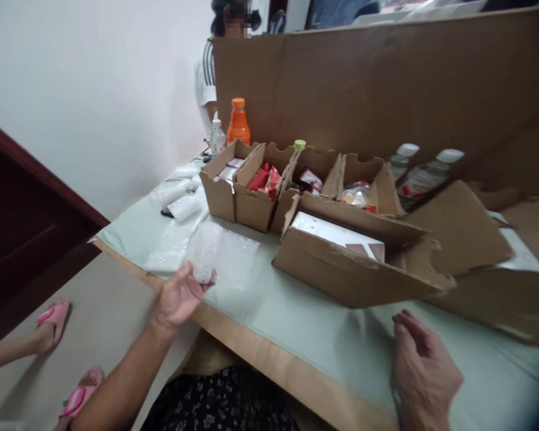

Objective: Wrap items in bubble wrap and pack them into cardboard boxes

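Note:
My left hand is closed round the lower end of a rolled bundle of clear bubble wrap, held above the table's front edge. What the wrap may contain cannot be made out. A flat clear sheet lies just behind and right of the roll. On the right, my right hand hovers over the table with its fingers curled together and nothing visible in them. Nearest to it is a long cardboard box with a white carton inside.
More bubble wrap lies on the left of the green-covered table. Behind are cardboard bins with packets, an orange bottle and clear bottles. A tall cardboard panel rises behind; a person is beyond it.

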`<move>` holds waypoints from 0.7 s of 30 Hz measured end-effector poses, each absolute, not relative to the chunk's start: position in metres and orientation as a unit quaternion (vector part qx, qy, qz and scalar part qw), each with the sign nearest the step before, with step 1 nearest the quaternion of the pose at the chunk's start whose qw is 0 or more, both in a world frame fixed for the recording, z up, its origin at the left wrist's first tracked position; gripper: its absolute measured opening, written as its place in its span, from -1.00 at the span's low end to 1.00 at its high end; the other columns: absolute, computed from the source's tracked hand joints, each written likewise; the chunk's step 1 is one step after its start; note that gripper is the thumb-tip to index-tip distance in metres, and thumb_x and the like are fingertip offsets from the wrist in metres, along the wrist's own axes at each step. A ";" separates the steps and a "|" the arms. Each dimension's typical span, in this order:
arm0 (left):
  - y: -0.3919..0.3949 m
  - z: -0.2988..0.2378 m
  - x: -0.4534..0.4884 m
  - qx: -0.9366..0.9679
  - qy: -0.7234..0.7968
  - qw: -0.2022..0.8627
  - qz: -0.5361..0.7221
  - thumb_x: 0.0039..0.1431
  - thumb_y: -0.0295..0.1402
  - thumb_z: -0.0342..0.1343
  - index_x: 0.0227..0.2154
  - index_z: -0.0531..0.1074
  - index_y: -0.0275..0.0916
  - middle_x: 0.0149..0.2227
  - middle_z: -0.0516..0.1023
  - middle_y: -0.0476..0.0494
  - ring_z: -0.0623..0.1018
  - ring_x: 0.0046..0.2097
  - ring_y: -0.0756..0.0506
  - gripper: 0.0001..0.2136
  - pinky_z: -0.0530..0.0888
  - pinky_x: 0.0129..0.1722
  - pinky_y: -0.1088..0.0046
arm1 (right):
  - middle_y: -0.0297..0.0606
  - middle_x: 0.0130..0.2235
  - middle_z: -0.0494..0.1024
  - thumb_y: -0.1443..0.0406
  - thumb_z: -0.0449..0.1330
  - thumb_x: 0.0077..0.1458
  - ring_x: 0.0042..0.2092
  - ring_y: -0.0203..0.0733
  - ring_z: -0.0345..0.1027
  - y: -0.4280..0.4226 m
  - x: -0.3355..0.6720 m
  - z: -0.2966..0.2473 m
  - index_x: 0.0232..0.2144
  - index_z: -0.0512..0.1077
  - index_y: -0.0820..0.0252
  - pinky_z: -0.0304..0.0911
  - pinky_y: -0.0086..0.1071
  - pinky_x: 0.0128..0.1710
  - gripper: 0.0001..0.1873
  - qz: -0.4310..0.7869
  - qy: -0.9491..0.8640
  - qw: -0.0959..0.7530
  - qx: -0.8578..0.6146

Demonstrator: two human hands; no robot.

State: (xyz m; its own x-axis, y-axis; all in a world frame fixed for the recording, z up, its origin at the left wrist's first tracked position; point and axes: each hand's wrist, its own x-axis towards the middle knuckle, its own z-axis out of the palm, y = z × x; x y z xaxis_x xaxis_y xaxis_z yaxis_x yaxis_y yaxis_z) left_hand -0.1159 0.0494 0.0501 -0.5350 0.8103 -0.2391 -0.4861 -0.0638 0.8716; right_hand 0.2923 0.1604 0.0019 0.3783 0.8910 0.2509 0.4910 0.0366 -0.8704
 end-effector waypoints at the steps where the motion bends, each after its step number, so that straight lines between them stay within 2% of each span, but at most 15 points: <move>1: 0.043 0.045 -0.097 0.121 0.466 0.517 0.708 0.01 -0.13 0.37 -0.36 0.53 -0.16 -0.25 0.68 -0.09 0.65 -0.04 -0.18 -0.75 0.59 0.00 0.19 | 0.01 0.08 0.61 0.05 0.23 0.11 0.10 0.14 0.49 0.146 0.292 0.008 -0.20 0.57 0.23 0.32 0.01 0.19 -0.62 0.198 -0.512 0.524 -0.651; 4: 0.028 0.035 -0.052 0.073 0.386 0.634 0.666 -0.02 -0.18 0.44 -0.32 0.58 -0.16 -0.22 0.71 -0.07 0.66 -0.06 -0.16 -0.74 0.61 -0.02 0.26 | 0.02 0.09 0.61 -0.01 0.29 0.18 0.12 0.13 0.50 0.094 0.285 0.019 -0.02 0.57 0.20 0.37 -0.01 0.15 -0.52 0.271 -0.535 0.518 -0.609; 7: 0.023 0.032 -0.017 0.065 0.351 0.700 0.618 -0.03 -0.21 0.48 -0.26 0.60 -0.17 -0.16 0.71 -0.06 0.67 -0.12 -0.12 -0.71 0.63 -0.12 0.34 | 0.11 0.21 0.53 -0.25 0.32 0.03 0.15 0.21 0.50 0.049 0.260 0.020 0.26 0.41 0.14 0.50 -0.02 0.01 -0.10 0.468 -0.557 0.472 -0.499; 8: 0.023 0.031 -0.007 0.068 0.347 0.714 0.604 -0.02 -0.23 0.48 -0.25 0.61 -0.17 -0.16 0.70 -0.05 0.66 -0.15 -0.10 -0.71 0.63 -0.16 0.39 | 0.12 0.23 0.51 -0.30 0.33 -0.03 0.17 0.23 0.49 0.040 0.249 0.020 0.30 0.37 0.14 0.52 -0.02 0.00 0.01 0.518 -0.545 0.468 -0.465; 9: 0.023 0.029 0.003 0.072 0.346 0.727 0.589 0.00 -0.23 0.48 -0.25 0.60 -0.18 -0.17 0.70 -0.05 0.66 -0.18 -0.07 -0.72 0.62 -0.20 0.43 | 0.12 0.22 0.53 -0.30 0.34 -0.06 0.17 0.23 0.50 0.035 0.238 0.022 0.29 0.38 0.15 0.53 -0.03 0.01 0.02 0.545 -0.526 0.471 -0.452; 11: 0.023 0.025 0.017 0.087 0.355 0.751 0.549 0.07 -0.21 0.44 -0.23 0.59 -0.20 -0.19 0.68 -0.09 0.65 -0.20 -0.07 -0.74 0.61 -0.23 0.44 | 0.04 0.08 0.65 -0.20 0.38 0.01 0.06 0.16 0.58 0.035 0.219 0.031 0.13 0.52 0.18 0.53 -0.06 0.02 -0.20 0.542 -0.493 0.478 -0.485; 13: 0.023 0.020 0.022 0.109 0.383 0.756 0.519 0.15 -0.15 0.38 -0.16 0.57 -0.22 -0.17 0.68 -0.16 0.66 -0.17 -0.13 -0.70 0.61 -0.17 0.35 | -0.07 -0.11 0.72 -0.06 0.35 0.13 -0.09 0.06 0.64 0.044 0.209 0.046 -0.09 0.63 0.19 0.55 -0.11 -0.05 -0.50 0.501 -0.491 0.483 -0.524; 14: 0.023 0.019 0.020 0.124 0.404 0.741 0.521 0.19 -0.11 0.33 -0.10 0.56 -0.22 -0.13 0.67 -0.20 0.66 -0.12 -0.16 -0.67 0.61 -0.10 0.28 | -0.11 -0.16 0.73 -0.01 0.33 0.16 -0.13 0.03 0.65 0.051 0.207 0.055 -0.15 0.64 0.18 0.56 -0.14 -0.08 -0.59 0.476 -0.503 0.486 -0.533; 17: 0.021 0.017 0.003 0.200 0.486 0.614 0.589 0.27 -0.03 0.22 0.13 0.44 -0.15 0.12 0.59 -0.27 0.60 0.11 -0.23 -0.54 0.53 0.12 0.16 | -0.18 -0.18 0.74 0.09 0.31 0.19 -0.17 -0.03 0.64 0.067 0.211 0.078 -0.14 0.65 0.16 0.57 -0.22 -0.15 -0.68 0.405 -0.561 0.494 -0.526; 21: 0.020 0.020 -0.018 0.344 0.556 0.434 0.619 0.20 -0.12 0.29 0.23 0.34 -0.10 0.30 0.42 -0.28 0.43 0.32 -0.30 -0.43 0.38 0.29 0.08 | -0.27 -0.23 0.73 0.16 0.30 0.21 -0.29 -0.13 0.61 0.074 0.222 0.096 -0.14 0.65 0.11 0.53 -0.34 -0.31 -0.76 0.344 -0.650 0.462 -0.496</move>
